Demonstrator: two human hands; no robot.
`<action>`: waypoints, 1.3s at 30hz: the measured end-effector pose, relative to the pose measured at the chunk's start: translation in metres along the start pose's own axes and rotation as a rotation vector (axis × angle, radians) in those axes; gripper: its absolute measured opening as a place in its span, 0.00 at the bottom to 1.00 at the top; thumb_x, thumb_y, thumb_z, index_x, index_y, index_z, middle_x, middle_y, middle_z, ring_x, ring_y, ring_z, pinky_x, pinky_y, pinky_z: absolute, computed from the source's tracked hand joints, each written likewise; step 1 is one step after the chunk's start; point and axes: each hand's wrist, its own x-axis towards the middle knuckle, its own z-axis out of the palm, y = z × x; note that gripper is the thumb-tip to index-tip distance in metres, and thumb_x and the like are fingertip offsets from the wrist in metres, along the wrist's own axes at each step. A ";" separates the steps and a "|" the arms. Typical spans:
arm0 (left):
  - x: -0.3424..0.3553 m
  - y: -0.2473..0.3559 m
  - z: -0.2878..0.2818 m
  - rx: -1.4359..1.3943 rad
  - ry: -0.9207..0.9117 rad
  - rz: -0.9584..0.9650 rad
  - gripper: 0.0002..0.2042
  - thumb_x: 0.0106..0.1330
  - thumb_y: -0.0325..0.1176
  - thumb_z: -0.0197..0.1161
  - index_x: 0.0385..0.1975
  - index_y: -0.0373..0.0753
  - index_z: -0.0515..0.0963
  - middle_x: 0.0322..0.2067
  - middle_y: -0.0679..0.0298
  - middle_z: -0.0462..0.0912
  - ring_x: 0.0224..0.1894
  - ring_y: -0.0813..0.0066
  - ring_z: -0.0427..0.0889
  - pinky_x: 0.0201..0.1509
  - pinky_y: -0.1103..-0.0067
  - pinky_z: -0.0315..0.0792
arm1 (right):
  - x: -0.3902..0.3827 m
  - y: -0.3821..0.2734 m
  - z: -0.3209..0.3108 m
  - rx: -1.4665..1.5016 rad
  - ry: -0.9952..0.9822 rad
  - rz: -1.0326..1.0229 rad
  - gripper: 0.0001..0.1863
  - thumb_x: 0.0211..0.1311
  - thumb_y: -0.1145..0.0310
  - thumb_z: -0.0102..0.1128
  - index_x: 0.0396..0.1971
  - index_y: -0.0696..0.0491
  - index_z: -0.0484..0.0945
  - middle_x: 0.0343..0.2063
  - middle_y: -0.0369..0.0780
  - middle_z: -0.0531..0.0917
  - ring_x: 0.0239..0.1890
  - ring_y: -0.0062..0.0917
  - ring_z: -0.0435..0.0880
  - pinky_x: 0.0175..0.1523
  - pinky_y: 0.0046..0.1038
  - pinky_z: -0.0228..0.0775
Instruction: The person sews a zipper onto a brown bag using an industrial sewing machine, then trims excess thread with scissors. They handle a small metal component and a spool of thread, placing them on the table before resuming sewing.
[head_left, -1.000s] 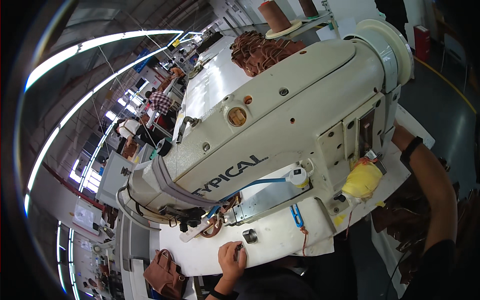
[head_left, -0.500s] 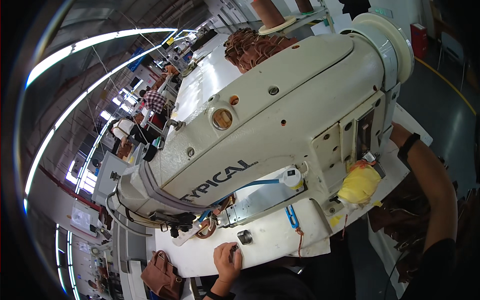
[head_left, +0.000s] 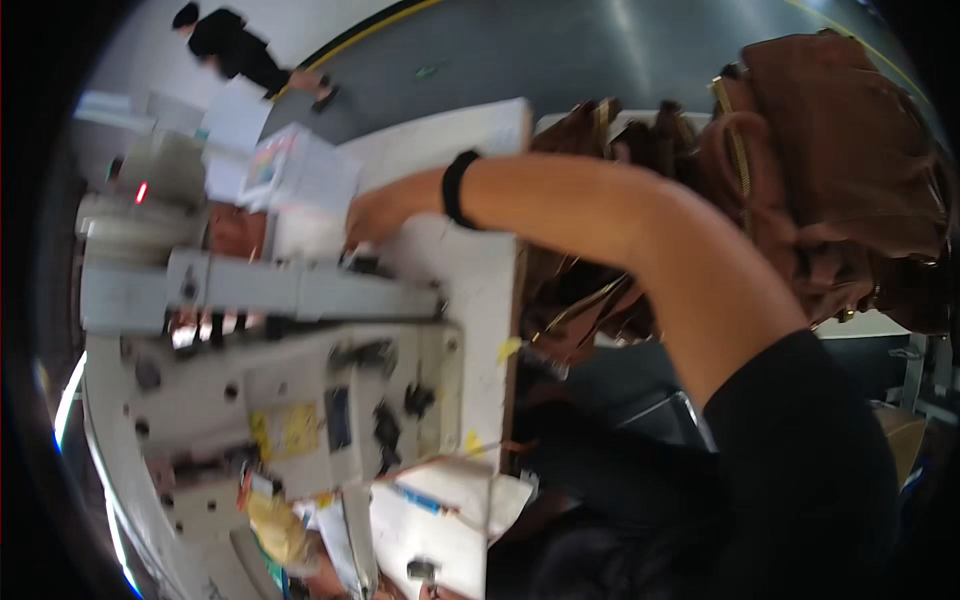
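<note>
Bent at the elbow, my right arm stretches over the white worktable [head_left: 480,220] behind the pale sewing machine [head_left: 205,365]. My right hand [head_left: 378,215], with a black band at the wrist, reaches down beside a white box [head_left: 310,170]. Just below its fingers lies a small dark object [head_left: 368,265]; blur hides whether they grip it. Only a sliver of my left hand [head_left: 445,593] shows at the bottom edge, near a small dark metal cylinder [head_left: 422,570]. Blue thread snips [head_left: 418,498] lie on the machine bed.
Brown bags with gold zips [head_left: 830,140] are heaped to the right of the table. A yellow wrapped bundle [head_left: 278,525] hangs on the machine. Brown material [head_left: 237,232] sits behind the machine arm. A person in black [head_left: 235,45] walks on the far floor.
The view has swung to the right, toward the machine's back end and the bags. My right hand, hidden behind the machine before, now shows; my left hand has nearly left the picture.
</note>
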 end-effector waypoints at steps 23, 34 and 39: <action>-0.024 0.040 -0.055 -0.118 -0.016 0.072 0.23 0.74 0.38 0.62 0.63 0.30 0.71 0.47 0.50 0.81 0.44 0.59 0.81 0.47 0.69 0.77 | 0.001 -0.080 -0.025 -0.460 -0.149 -0.010 0.19 0.48 0.64 0.70 0.40 0.59 0.87 0.43 0.50 0.87 0.47 0.43 0.85 0.51 0.46 0.74; 0.032 0.297 -0.099 -1.097 -1.086 0.104 0.32 0.76 0.30 0.58 0.75 0.33 0.51 0.65 0.53 0.70 0.56 0.53 0.77 0.66 0.60 0.68 | 0.007 -0.035 0.010 -0.306 -0.062 -0.184 0.12 0.63 0.63 0.63 0.42 0.49 0.90 0.38 0.43 0.89 0.42 0.36 0.86 0.48 0.37 0.76; 0.081 0.426 -0.009 -1.445 -1.185 0.003 0.34 0.73 0.34 0.61 0.73 0.30 0.52 0.67 0.47 0.65 0.61 0.61 0.75 0.64 0.67 0.74 | -0.012 -0.054 -0.005 -0.479 -0.016 -0.065 0.14 0.64 0.61 0.59 0.39 0.53 0.89 0.39 0.47 0.88 0.42 0.38 0.85 0.49 0.38 0.76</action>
